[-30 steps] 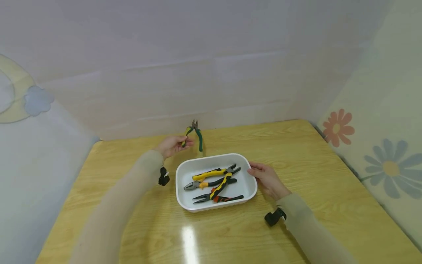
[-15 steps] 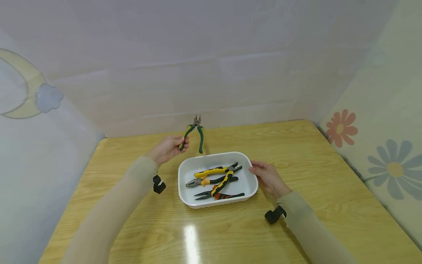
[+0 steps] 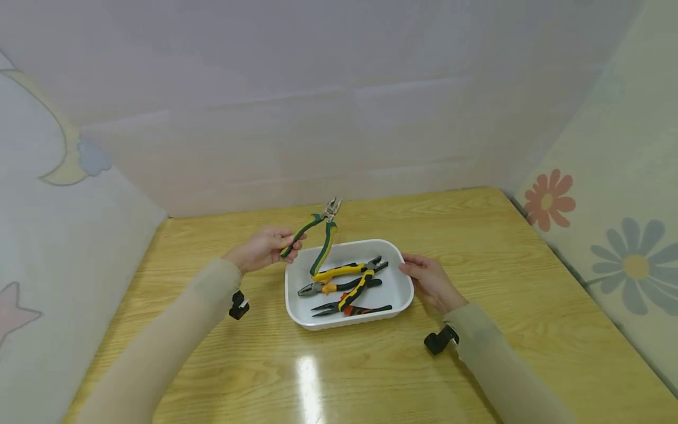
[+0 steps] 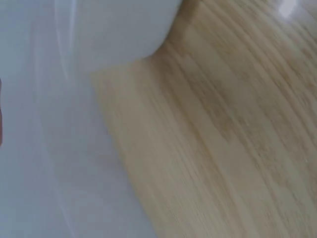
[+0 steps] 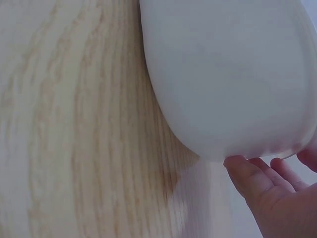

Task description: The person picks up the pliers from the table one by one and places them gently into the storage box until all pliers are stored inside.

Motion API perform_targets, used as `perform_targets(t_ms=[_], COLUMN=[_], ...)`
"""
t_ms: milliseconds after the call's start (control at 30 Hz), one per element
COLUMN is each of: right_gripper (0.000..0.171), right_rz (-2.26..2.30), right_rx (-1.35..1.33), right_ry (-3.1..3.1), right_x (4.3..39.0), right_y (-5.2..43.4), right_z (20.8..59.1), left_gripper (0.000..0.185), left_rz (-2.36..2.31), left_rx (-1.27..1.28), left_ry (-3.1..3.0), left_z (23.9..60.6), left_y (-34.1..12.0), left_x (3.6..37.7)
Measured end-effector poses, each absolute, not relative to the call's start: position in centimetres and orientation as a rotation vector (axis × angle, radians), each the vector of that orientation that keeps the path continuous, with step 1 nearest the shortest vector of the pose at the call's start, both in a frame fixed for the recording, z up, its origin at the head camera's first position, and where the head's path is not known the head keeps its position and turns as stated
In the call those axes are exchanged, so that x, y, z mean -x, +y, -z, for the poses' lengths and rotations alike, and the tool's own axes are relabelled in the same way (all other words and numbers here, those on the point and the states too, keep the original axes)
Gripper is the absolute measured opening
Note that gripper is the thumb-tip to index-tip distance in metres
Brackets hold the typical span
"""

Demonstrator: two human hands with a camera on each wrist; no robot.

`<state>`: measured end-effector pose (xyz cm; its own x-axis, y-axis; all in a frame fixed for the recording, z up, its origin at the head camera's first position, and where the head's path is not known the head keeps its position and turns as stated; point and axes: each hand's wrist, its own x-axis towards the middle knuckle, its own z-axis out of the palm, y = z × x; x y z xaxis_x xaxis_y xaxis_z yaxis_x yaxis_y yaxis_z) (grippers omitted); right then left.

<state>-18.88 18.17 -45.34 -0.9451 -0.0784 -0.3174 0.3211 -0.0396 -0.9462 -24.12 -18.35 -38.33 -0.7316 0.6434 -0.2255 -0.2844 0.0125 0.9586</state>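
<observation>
My left hand (image 3: pixel 259 250) pinches one handle of green-and-yellow combination pliers (image 3: pixel 324 250), whose jaws and handles are spread apart. These pliers are above the far left part of a white plastic tray (image 3: pixel 292 309), the free handle's end overlapping its inside. Several tools lie in the tray: yellow-and-black pliers (image 3: pixel 341 271), orange-and-black pliers (image 3: pixel 329 288), yellow-and-black needle-nose pliers (image 3: pixel 331 307) and a red-and-black handle (image 3: pixel 371 310). My right hand (image 3: pixel 431 282) grips the tray's right end, thumb at the rim; in the right wrist view, fingertips (image 5: pixel 235 162) touch its outer wall.
Tray and hands are over a wood-grain table (image 3: pixel 360 377). A pale sheet (image 3: pixel 344 135) hangs along the back edge, and printed panels stand at left and right, the right one with flowers (image 3: pixel 635 266). Black wrist cameras (image 3: pixel 442 340) sit on both cuffs.
The left hand has brought the green-and-yellow pliers from behind the tray toward me, over its far left part, and tilted them rightward. The right hand stays on the tray's right end.
</observation>
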Motion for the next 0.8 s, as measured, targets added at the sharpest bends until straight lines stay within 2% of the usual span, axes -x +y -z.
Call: perform_targets(t_ms=[133,333,800], right_gripper=[0.051,0.051,0.049], right_rz=[2.065,2.082,2.132], right_rx=[-0.264,-0.266,-0.224], right_ry=[1.965,1.939,1.894], right_x=[18.7,18.6,18.6], right_y=[18.2,18.2,17.5], right_z=[45.2,45.0,45.5], left_gripper=[0.040,0.027,0.020], left_rz=[-1.682,-1.550,-1.194], left_rx=[-0.440,-0.497,-0.425], left_ry=[1.587,1.585,1.742], left_z=[39.0,39.2,40.5], left_y=[-18.2,-17.4,-14.8], left_x=[23.8,23.6,23.1])
